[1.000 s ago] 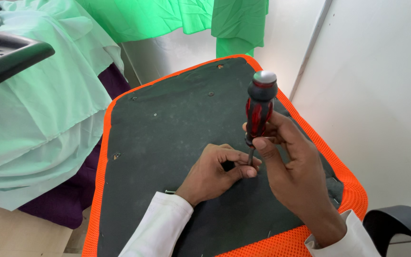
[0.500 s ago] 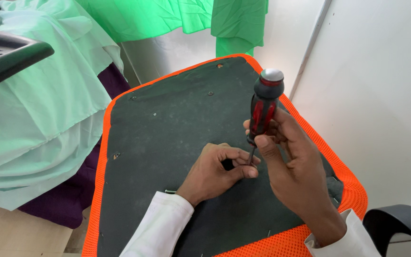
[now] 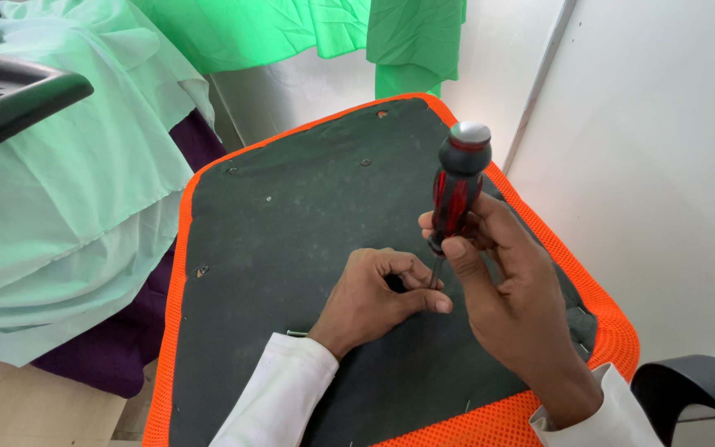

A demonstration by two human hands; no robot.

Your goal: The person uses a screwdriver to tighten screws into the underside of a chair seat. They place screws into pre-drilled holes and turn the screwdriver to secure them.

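A dark grey panel (image 3: pixel 291 232) edged in orange mesh lies in front of me, its underside up. My right hand (image 3: pixel 515 290) grips a red and black screwdriver (image 3: pixel 455 192) with a silver cap, held nearly upright, tip down on the panel. My left hand (image 3: pixel 374 298) rests on the panel beside it, fingers curled and pinched around the screwdriver's shaft near the tip. What is under the tip is hidden by my fingers.
Small screws and holes dot the panel, such as a hole (image 3: pixel 201 271) near its left edge. Pale green cloth (image 3: pixel 68 199) drapes at left over something purple. A black armrest (image 3: pixel 10 99) sits top left. A white wall (image 3: pixel 664 165) stands right, and a black chair part (image 3: pixel 697 397) bottom right.
The screwdriver's handle has shifted slightly to the right and turned in my right hand. My left hand stays pinched at the tip.
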